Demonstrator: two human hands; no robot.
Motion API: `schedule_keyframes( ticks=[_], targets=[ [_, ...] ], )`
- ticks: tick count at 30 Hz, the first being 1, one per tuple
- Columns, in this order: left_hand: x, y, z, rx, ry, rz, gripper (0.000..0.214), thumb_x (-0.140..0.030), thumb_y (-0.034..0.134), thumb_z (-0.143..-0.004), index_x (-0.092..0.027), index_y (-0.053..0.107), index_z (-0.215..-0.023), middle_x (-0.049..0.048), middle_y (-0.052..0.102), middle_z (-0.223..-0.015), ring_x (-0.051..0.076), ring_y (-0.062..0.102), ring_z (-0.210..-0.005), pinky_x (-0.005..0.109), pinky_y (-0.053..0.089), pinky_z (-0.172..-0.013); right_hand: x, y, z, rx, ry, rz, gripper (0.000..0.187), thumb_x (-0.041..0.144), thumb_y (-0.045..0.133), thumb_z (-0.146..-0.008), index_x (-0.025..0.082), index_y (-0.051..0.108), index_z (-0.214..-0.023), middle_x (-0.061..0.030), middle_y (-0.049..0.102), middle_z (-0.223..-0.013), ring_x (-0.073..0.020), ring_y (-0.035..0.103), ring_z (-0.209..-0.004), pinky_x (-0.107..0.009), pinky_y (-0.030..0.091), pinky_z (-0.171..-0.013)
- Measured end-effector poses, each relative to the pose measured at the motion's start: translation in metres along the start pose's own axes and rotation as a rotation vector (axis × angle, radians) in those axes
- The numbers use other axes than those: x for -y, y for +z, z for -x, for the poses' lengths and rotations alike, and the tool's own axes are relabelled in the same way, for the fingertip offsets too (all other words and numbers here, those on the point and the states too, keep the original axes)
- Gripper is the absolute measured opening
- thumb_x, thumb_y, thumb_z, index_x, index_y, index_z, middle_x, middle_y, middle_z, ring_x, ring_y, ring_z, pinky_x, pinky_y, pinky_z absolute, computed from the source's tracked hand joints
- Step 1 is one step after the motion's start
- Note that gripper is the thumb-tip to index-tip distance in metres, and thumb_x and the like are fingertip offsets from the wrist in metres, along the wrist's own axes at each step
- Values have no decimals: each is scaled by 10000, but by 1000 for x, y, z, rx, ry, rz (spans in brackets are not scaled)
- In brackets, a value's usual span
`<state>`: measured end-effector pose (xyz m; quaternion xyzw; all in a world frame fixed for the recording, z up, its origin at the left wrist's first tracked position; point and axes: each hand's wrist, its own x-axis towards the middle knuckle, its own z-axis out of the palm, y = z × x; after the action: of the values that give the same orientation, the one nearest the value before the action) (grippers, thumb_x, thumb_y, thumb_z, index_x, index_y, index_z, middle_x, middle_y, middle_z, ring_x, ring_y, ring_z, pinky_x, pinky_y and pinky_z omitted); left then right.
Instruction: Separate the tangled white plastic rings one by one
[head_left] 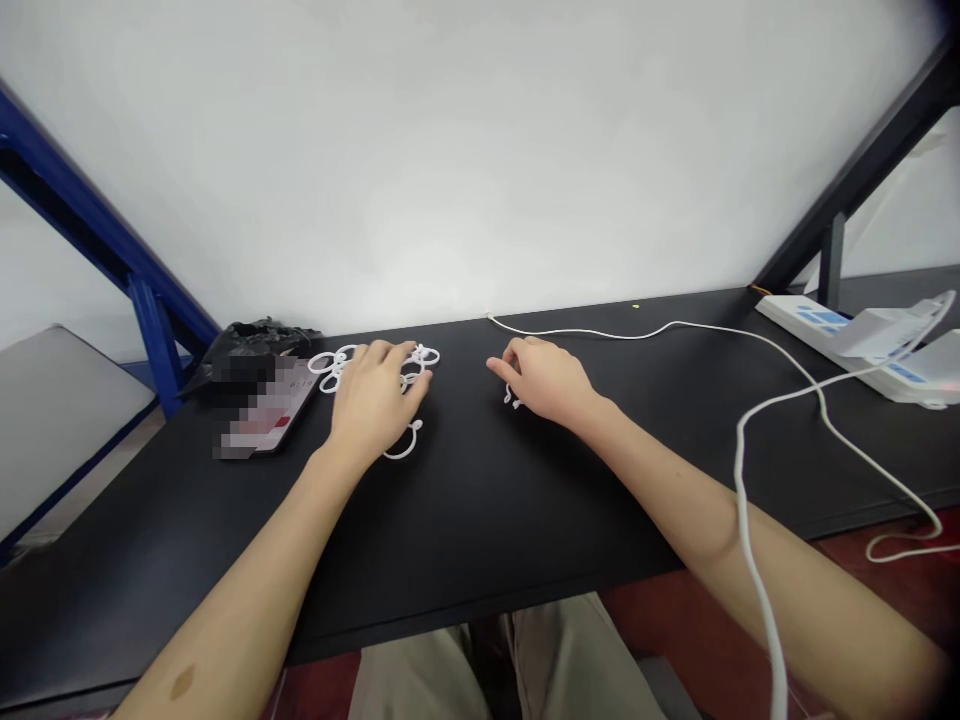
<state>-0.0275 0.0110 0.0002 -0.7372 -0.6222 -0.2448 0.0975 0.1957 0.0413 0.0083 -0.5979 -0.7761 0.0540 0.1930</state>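
On the left, my left hand (376, 398) lies palm down with its fingers apart over a cluster of thin white rings (322, 362), which look like plastic and bear small knobs. It covers part of the cluster, so whether it presses on them is hidden. Another white ring (401, 452) pokes out below its thumb, on the black table (480, 510). Apart from the cluster, my right hand (546, 378) has curled fingers and its thumb pointing left. Beneath those fingers shows a bit of a white ring (508, 396), mostly hidden by the hand.
Left of the rings lies a phone (281, 405), partly blurred out, before a crumpled black plastic bag (259, 345). A white cable (742, 470) hangs across my right forearm. At the right stands a white power strip (832, 340). A white wall (480, 160) closes the back.
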Motion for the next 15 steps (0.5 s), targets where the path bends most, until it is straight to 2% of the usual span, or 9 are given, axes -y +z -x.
schedule_keyframes(
  ticks=[3, 7, 11, 15],
  targets=[
    [9, -2, 0, -4, -120, -185, 483, -396, 446, -912, -121, 601, -1277, 190, 634, -1171, 393, 501, -1132, 516, 416, -924, -4, 0, -1, 69, 43, 64, 371, 518, 453, -937, 197, 613, -846, -127, 645, -1001, -263, 625, -815, -386, 441, -696],
    [19, -2, 2, 43, -174, -261, 500, -382, 420, -907, -105, 590, -1288, 220, 631, -1183, 422, 497, -1116, 543, 408, -883, -1, 2, 0, 95, 14, 13, 349, 495, 475, -933, 190, 615, -838, -129, 647, -986, -260, 629, -821, -389, 457, -712],
    [20, 0, 1, 29, -163, -238, 486, -381, 414, -909, -120, 600, -1276, 207, 622, -1215, 415, 484, -1132, 547, 387, -903, 2, 7, 1, 94, -90, -47, 302, 361, 406, -980, 177, 627, -885, -126, 652, -969, -256, 622, -895, -381, 463, -784],
    [13, 1, -1, -40, -71, -113, 418, -367, 426, -923, -153, 628, -1219, 158, 632, -1206, 374, 487, -1132, 523, 380, -934, 2, 11, -1, 115, -178, -86, 345, 210, 317, -993, 143, 654, -965, -141, 652, -989, -240, 612, -969, -357, 450, -880]
  ],
)
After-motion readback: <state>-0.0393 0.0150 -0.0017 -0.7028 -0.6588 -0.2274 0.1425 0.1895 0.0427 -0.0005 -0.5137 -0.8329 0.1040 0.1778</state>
